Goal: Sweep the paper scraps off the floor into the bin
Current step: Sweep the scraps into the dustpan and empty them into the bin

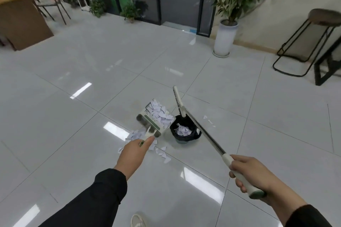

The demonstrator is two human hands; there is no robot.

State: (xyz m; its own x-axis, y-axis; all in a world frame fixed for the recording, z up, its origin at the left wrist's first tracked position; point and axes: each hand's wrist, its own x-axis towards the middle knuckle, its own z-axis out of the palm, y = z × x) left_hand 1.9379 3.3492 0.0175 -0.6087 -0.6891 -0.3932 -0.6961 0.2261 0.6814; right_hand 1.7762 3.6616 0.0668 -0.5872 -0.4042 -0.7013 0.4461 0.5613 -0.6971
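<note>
You are at the emptying step: your left hand [137, 146] has its grip clamped on the short handle of the dustpan [156, 118], which is loaded with paper scraps [160, 114] and held just beside the bin [185, 131], at about 9 o'clock from it. Your right hand [252, 175] has its grip closed round the end of the broom handle [203, 131], and the shaft crosses over the bin's rim at 1 o'clock; the broom head [177, 97] is just beyond the bin. The bin has a black liner and already holds some scraps. The next move, I judge, is to bring the pan's open edge over the bin mouth and tip it slowly, because the mouth is small and scraps can slide past. The shaft over the rim may stand in the way. More loose scraps [162, 155] lie on the floor [73, 72] under the pan, and a few small scraps [209, 120] at 3 o'clock from the bin. A potted plant [226, 38] and a stool [313, 42] stand well apart.
</note>
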